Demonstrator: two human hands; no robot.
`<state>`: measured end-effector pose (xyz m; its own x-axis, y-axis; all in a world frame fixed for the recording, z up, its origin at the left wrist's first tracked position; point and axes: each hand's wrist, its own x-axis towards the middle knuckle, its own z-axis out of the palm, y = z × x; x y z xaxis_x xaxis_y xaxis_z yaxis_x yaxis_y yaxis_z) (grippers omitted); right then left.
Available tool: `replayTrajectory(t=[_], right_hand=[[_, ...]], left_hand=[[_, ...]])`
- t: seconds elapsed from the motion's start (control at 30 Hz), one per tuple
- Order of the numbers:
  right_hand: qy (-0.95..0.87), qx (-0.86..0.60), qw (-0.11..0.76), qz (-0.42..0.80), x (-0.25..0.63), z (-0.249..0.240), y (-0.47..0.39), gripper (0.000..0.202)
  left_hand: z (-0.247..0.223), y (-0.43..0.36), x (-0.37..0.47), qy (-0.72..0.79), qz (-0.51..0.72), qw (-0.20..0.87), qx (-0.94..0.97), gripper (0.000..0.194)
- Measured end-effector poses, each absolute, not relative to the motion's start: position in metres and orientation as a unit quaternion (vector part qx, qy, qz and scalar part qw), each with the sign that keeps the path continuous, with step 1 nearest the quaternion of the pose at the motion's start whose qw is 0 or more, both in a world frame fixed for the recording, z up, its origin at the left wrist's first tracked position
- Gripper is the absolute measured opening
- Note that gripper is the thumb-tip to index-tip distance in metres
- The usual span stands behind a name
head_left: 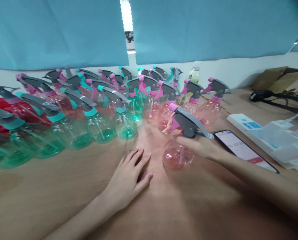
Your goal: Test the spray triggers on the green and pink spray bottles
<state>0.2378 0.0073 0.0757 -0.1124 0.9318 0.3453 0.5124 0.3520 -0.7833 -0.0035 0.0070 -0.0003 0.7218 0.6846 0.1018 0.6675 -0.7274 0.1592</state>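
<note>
My right hand (199,145) is wrapped round the neck of a pink spray bottle (177,156), just under its grey and pink trigger head. The bottle is clear pink, upright, with a dip tube showing inside; its collar is hidden by my fingers. Flat on the wooden table (88,196) lies my left hand (126,176), fingers spread, holding nothing. Beyond its fingertips stands a green spray bottle (126,125) with a teal collar. Another pink spray bottle (164,120) stands close behind the held one.
Several more green and pink spray bottles crowd the back and left, including a green bottle (98,128). At right lie a phone (244,148) showing a timer, a white power strip (256,133) with plugs, and dark cables (276,96). Blue curtains (63,33) hang behind.
</note>
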Motion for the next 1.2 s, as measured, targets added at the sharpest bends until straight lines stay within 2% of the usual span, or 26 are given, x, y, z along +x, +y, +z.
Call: replayTrajectory(t=[0.13,0.27,0.6,0.77,0.83,1.07,1.2], right_hand=[[-0.683,-0.494,0.449,0.296,0.236,0.073,0.010,0.038],[-0.696,-0.455,0.463,0.307,0.236,0.071,0.012,0.046],[-0.673,-0.491,0.468,0.296,0.240,0.059,0.013,0.050],[-0.685,-0.524,0.455,0.222,0.242,0.059,0.011,0.021],[-0.686,-0.530,0.457,0.199,0.241,0.059,0.011,0.017],[-0.706,-0.471,0.459,0.263,0.238,0.065,0.011,0.044],[-0.694,-0.466,0.472,0.278,0.237,0.065,0.012,0.046]], left_hand=[[-0.002,0.007,-0.003,0.363,0.079,0.049,0.927,0.049],[-0.002,0.007,-0.004,0.361,0.078,0.047,0.928,0.049],[-0.005,0.009,-0.004,0.360,0.089,0.048,0.927,0.048],[-0.005,0.009,-0.004,0.361,0.095,0.053,0.926,0.047],[-0.005,0.008,-0.004,0.361,0.098,0.055,0.926,0.048],[-0.002,0.008,-0.002,0.364,0.087,0.054,0.926,0.048],[-0.002,0.008,-0.002,0.367,0.083,0.050,0.925,0.047]])
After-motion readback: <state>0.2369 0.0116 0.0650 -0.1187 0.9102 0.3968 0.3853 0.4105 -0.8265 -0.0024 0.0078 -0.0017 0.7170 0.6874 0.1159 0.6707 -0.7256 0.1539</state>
